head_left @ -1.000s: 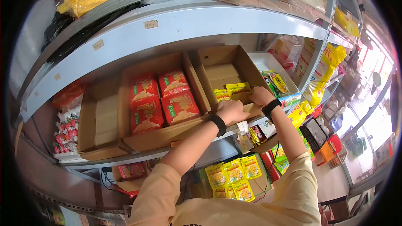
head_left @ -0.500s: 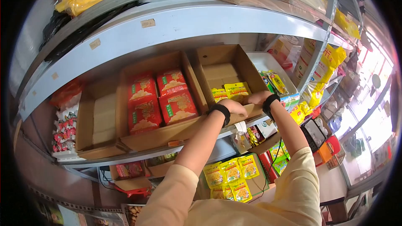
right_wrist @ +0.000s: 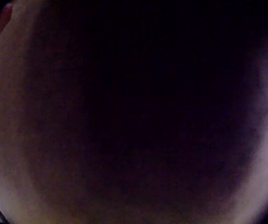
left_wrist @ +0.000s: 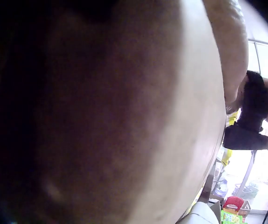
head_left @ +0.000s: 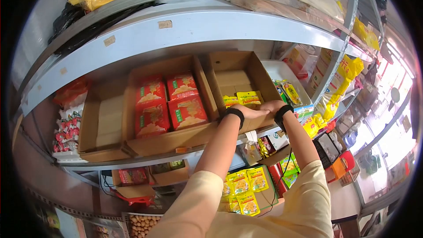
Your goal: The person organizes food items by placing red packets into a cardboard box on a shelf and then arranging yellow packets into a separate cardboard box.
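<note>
In the head view both hands are at the near end of the right-hand cardboard box (head_left: 233, 71) on the shelf. My left hand (head_left: 253, 113) reaches over the near wall, its fingers largely out of sight. Close beside it, my right hand (head_left: 272, 105) bends inward over the same end, its fingers hidden too. Just beyond the hands lie yellow snack packets (head_left: 249, 97) in the box. What the hands hold, if anything, I cannot tell. Skin fills most of both wrist views; at the left wrist view's right edge shows the right wrist's black band (left_wrist: 255, 102).
Left of the hands stands a cardboard box (head_left: 165, 134) of red packets, then another cardboard box (head_left: 110, 121). A white tray (head_left: 275, 68) with packets adjoins on the right. An upright shelf post (head_left: 335, 68) rises there. More yellow packets (head_left: 246, 202) lie below the shelf.
My left hand has shifted right along the box's near end, closer to the right hand. Both hands' fingers have become more hidden. The head view has shifted slightly.
</note>
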Available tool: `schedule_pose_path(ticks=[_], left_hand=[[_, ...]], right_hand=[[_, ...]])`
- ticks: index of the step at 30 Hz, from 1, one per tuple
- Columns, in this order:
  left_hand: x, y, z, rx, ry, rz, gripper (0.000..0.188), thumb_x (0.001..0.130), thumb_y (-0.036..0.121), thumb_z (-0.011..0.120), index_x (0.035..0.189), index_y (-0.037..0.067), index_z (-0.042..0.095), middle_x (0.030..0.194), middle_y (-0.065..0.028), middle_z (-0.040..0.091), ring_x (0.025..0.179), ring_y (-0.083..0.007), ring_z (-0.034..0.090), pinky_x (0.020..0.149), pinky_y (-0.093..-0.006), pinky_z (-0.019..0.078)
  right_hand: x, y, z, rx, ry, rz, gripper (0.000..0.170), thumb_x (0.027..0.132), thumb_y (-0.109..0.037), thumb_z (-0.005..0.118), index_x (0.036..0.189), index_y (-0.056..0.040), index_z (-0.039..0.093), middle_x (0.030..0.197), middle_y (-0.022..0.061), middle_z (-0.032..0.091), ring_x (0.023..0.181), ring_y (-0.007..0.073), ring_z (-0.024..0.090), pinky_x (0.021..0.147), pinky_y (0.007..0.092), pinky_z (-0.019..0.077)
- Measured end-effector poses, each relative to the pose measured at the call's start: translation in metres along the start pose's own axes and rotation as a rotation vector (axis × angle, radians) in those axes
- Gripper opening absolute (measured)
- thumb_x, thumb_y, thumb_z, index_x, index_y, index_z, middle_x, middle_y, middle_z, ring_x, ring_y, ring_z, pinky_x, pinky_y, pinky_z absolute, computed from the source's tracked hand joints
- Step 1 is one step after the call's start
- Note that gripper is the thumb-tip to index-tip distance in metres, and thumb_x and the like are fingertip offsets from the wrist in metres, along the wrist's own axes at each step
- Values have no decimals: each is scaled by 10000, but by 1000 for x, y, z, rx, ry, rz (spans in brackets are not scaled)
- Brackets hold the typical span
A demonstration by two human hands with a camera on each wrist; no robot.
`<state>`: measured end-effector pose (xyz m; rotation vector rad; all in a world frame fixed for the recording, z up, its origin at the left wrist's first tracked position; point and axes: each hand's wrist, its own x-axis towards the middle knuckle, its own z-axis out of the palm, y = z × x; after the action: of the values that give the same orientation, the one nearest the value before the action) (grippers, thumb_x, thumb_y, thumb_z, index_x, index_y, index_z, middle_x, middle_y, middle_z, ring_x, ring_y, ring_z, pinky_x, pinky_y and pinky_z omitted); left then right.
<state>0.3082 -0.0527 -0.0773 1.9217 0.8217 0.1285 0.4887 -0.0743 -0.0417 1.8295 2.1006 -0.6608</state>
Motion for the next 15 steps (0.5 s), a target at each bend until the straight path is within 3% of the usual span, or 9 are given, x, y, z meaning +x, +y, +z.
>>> schedule_pose_path(ticks=[4, 5, 10, 13, 15], left_hand=[[-60, 53, -4, 239, 156, -135, 1012, 636, 821, 412, 1365, 124, 330, 1419, -126, 294, 1314, -246, 270, 1066, -343, 213], [-22, 23, -9, 113, 70, -6, 904, 706, 776, 379, 1359, 152, 345, 1412, -86, 320, 1301, -247, 294, 1060, -349, 224], [-25, 23, -9, 94, 104, 16, 765, 790, 705, 320, 1339, 175, 381, 1394, -49, 359, 1278, -253, 330, 1048, -351, 246], [-10, 10, -7, 44, 120, -9, 743, 800, 684, 323, 1329, 166, 397, 1385, -72, 367, 1276, -263, 333, 1045, -355, 255], [-13, 11, -4, 42, 175, -55, 714, 815, 653, 330, 1318, 153, 411, 1373, -100, 379, 1269, -276, 343, 1042, -365, 265]], right_hand=[[8, -3, 9, 271, 33, 13, 496, 823, -432, 460, 1114, -50, 584, 1142, 131, 583, 1032, 210, 531, 907, 303, 371], [9, -5, 13, 340, 39, 17, 506, 833, -441, 454, 1130, -50, 576, 1155, 128, 578, 1039, 210, 526, 917, 303, 364], [4, -5, 16, 600, -9, -47, 380, 849, -271, 496, 1110, -5, 571, 1051, 72, 603, 891, 152, 536, 811, 257, 400], [16, 3, 21, 603, 35, -106, 373, 854, -281, 483, 1074, 0, 596, 1009, 73, 616, 890, 162, 535, 812, 267, 403], [-12, -25, 4, 331, 23, -27, 425, 854, -349, 440, 1103, -37, 586, 1104, 113, 592, 1012, 216, 526, 896, 292, 368]])
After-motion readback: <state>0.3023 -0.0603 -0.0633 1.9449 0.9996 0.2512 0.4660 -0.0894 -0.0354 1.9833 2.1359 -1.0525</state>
